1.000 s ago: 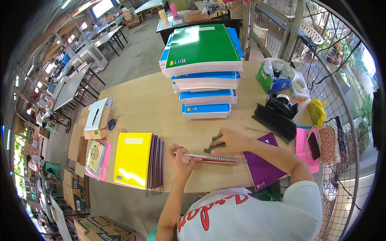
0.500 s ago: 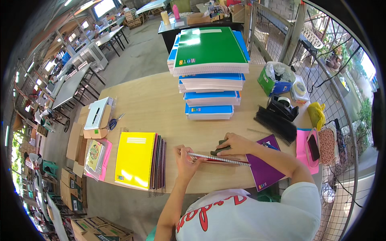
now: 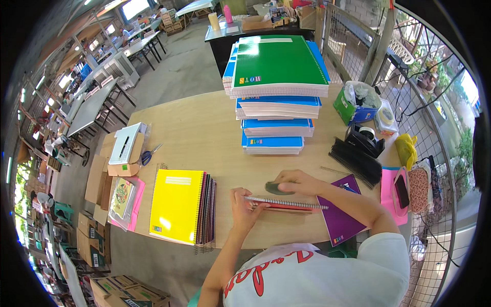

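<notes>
My left hand [image 3: 244,211] grips the left end of a spiral notebook [image 3: 292,205] with a reddish cover. The notebook is tilted up, its white coil edge running along the top. Just above that edge, apart from it, my right hand [image 3: 303,181] is closed on a small dark green hand tool [image 3: 277,189], blurred by motion; its exact kind is unclear. A purple notebook [image 3: 343,215] lies partly under my right forearm, with a blue pen [image 3: 350,189] on it. To the left stands a stack of spiral notebooks with a yellow cover [image 3: 176,204] on top.
Tall piles of unbound books under a green cover [image 3: 281,61] stand at the back. Black binding coils [image 3: 354,162], a tape dispenser [image 3: 365,139] and a green-blue box [image 3: 355,110] are at right. Scissors [image 3: 150,154] and an opened cardboard box [image 3: 124,169] lie at left.
My right hand has lifted slightly with the dark green tool, away from the notebook's coil. The whole view has shifted a little; my left hand keeps its hold.
</notes>
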{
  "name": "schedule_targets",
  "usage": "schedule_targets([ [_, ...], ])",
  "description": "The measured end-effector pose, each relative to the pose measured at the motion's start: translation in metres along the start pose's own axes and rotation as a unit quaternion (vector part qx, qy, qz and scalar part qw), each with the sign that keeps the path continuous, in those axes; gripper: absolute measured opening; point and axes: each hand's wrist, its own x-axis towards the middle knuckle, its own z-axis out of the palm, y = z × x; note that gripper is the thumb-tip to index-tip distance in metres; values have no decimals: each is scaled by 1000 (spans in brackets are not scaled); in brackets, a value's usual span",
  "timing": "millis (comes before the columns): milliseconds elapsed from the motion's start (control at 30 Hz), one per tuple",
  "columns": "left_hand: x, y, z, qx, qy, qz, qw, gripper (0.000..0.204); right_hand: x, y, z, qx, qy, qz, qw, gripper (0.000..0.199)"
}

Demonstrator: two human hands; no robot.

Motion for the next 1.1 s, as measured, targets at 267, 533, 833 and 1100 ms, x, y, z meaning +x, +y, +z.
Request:
schedule_targets([
  [267,-1,-11,3,-21,-10,-4,1000,69,13,0,2,209,-26,-63,976,48],
  [533,-2,-12,1,-31,-12,-24,999,76,21,-37,3,-91,-13,4,996,50],
  [833,-4,-58,-19,-332,-31,-104,937,65,38,-28,4,-104,-15,-5,994,51],
  [1100,-2,-52,-26,-428,6,-158,890,76,64,-26,18,-26,-67,-38,997,52],
])
